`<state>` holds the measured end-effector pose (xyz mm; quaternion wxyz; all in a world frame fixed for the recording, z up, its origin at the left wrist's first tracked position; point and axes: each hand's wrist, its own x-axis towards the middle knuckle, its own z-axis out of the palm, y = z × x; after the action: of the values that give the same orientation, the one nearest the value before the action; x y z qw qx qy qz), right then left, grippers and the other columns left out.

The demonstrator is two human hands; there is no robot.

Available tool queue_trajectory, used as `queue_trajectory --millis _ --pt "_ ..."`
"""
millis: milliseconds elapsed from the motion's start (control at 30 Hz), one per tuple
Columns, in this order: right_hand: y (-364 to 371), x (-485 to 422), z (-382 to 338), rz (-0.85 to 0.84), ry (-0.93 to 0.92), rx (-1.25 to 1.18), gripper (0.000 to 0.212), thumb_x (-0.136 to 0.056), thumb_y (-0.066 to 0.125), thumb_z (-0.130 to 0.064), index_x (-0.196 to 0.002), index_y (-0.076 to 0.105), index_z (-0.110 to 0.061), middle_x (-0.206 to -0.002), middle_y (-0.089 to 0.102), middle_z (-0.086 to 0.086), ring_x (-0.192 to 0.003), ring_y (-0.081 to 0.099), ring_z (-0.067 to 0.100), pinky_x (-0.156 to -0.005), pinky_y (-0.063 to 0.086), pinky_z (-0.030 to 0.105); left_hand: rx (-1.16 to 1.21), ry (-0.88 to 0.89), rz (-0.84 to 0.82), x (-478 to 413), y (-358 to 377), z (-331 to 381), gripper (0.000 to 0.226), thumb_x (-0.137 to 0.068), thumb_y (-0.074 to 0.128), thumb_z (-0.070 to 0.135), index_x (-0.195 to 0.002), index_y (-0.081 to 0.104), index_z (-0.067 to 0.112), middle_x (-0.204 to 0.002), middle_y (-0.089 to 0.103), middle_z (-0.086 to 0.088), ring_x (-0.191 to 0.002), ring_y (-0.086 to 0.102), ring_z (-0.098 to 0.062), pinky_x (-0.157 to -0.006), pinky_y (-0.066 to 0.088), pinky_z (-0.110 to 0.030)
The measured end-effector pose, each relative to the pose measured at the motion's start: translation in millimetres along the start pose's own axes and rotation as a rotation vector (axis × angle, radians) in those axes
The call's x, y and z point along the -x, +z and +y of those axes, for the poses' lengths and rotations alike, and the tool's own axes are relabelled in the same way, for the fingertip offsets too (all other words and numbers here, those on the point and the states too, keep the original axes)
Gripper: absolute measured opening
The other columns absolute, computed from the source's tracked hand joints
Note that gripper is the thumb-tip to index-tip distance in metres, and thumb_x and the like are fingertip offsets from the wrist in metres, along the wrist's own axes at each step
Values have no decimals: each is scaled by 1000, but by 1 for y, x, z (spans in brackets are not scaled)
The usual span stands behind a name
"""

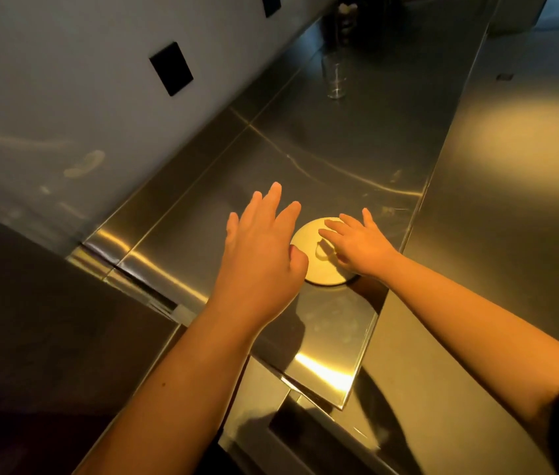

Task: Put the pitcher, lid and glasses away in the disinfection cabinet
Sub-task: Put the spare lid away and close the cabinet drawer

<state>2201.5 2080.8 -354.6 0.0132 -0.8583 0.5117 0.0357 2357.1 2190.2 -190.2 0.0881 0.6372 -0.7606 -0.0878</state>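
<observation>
Though left hand (261,255) and right hand (356,246) are flat, gripping nothing, the lid (308,238) looks light, stiff, liftable by its loop (322,250).

Dim warm light, glare streaks on the steel counter (305,173), far end perhaps blurred.

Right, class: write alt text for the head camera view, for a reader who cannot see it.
A person's right hand rests flat on a round pale lid on a steel counter, while the left hand is spread open at the lid's left edge. A clear glass stands farther back.
</observation>
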Motion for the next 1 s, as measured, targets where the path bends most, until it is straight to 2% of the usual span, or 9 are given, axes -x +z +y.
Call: queue_trajectory --millis 100,267,400,567,667,867,1000 --pt "7 -7 2 -25 -23 -3 59 -92 53 -28 -144 26 -25 -153 22 1 -141 16 27 -111 6 57 14 -10 -19 0 1 0 55 -95 44 19 -145 24 27 -157 2 7 -144 -3 -14 -114 -3 -38" --pt "20 -16 6 -38 -49 -63 50 -95 50 -25 -141 33 -27 -150 29 0 -138 23 25 -111 10 56 54 -4 -22 1 2 -1 54 -94 44 16 -144 28 26 -157 4 8 -144 -1 -12 -114 -3 -37" --pt "27 -18 8 -22 -33 -157 45 -96 47 -22 -139 37 -28 -146 36 2 -134 31 24 -110 19 51 78 0 -34 3 2 -1 53 -94 44 15 -144 28 26 -157 5 8 -143 1 -11 -115 -2 -35" --pt "34 -17 6 66 -36 -199 38 -96 46 -22 -134 45 -23 -127 49 6 -116 44 24 -94 35 36 98 -6 -28 3 2 -1 53 -94 44 15 -143 29 26 -157 5 8 -143 3 -11 -115 -1 -35" --pt "37 -19 3 98 -34 -241 36 -96 46 -21 -132 48 -19 -124 51 8 -110 46 25 -87 40 35 111 -6 -27 3 2 -1 53 -94 44 15 -144 29 26 -157 5 8 -143 4 -11 -115 0 -35" --pt "50 -17 -8 134 59 -260 39 -98 41 -19 -138 41 -18 -128 48 9 -117 42 26 -96 37 41 108 3 -11 2 3 -1 55 -93 46 15 -144 28 26 -157 6 8 -144 4 -12 -115 0 -36" --pt "49 -18 -13 130 103 -259 41 -97 45 -15 -137 41 -19 -127 47 9 -119 40 27 -100 34 43 106 12 -14 2 3 0 56 -92 46 14 -144 28 27 -157 6 8 -144 3 -12 -115 0 -36"
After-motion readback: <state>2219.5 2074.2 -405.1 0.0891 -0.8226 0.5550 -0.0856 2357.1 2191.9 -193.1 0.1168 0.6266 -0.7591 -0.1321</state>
